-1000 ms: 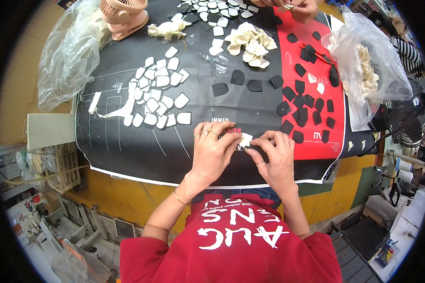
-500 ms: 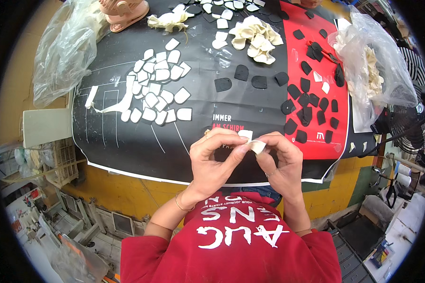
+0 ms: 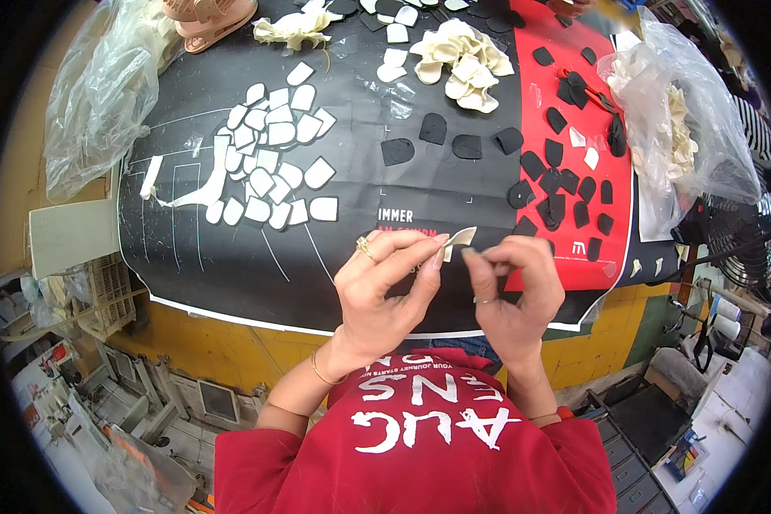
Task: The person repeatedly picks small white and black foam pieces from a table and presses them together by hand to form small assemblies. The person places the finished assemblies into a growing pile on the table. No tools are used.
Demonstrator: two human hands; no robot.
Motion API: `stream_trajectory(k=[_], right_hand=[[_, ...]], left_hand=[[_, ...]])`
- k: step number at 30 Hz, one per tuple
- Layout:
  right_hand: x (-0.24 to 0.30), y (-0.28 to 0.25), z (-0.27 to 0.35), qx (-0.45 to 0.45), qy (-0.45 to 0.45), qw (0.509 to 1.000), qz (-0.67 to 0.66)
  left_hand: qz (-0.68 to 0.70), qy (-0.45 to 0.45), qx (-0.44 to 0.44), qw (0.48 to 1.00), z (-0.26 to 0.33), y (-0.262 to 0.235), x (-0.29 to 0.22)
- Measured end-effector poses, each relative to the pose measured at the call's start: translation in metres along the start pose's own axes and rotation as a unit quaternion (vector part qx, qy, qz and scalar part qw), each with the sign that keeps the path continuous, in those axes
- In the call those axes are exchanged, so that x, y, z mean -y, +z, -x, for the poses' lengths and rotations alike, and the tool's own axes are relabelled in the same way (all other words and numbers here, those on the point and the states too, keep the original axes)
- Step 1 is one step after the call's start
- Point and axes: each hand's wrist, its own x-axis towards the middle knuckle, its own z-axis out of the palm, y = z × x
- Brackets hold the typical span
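My left hand (image 3: 384,287) pinches a small cream-coloured piece (image 3: 463,236) of thin, bendable material between thumb and fingertips, above the near part of the table. The piece curves up and to the right from the fingertips, and its lower part is partly covered by them. A short gap away, my right hand (image 3: 521,287) has its fingers curled and the thumb close to the index finger. Whether anything lies between those fingertips is too dark and small to make out. Beyond the left hand lies a spread of white round-ended pieces (image 3: 281,134) with dark edges.
Black round-ended pieces (image 3: 553,154) lie on the red section (image 3: 535,94) of the table cover. A heap of cream pieces (image 3: 464,64) sits farther back. Plastic bags (image 3: 694,128) stand at the right and a pink sandal (image 3: 210,21) at the back left. A fan (image 3: 741,236) is beyond the right edge.
My right hand has come away from the cream piece and moved slightly right. My left hand still holds that piece, which is now turned upward. The whole view has shifted slightly.
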Motion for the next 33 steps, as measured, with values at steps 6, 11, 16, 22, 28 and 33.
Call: stream_trajectory(k=[6, 11, 16, 22, 28, 33], right_hand=[[0.003, -0.001, -0.002, 0.082, 0.002, 0.997, -0.008], [0.0, -0.008, -0.007, 0.116, -0.018, 0.993, 0.032], [-0.003, -0.008, -0.008, 0.127, -0.028, 0.991, 0.045], [-0.003, -0.008, -0.01, 0.137, -0.019, 0.989, 0.046], [-0.003, -0.008, -0.012, 0.137, -0.021, 0.989, 0.054], [-0.005, -0.006, -0.012, 0.125, -0.026, 0.99, 0.055]], left_hand=[[-0.079, 0.098, 0.014, 0.992, -0.004, 0.005, -0.001], [-0.075, 0.069, 0.051, 0.993, -0.003, 0.003, -0.006], [-0.065, 0.043, 0.054, 0.995, -0.004, 0.004, -0.004], [-0.072, 0.06, 0.057, 0.994, -0.006, 0.005, -0.001], [-0.078, 0.057, 0.058, 0.994, -0.008, 0.005, -0.002], [-0.074, 0.036, 0.068, 0.994, -0.008, 0.005, -0.004]])
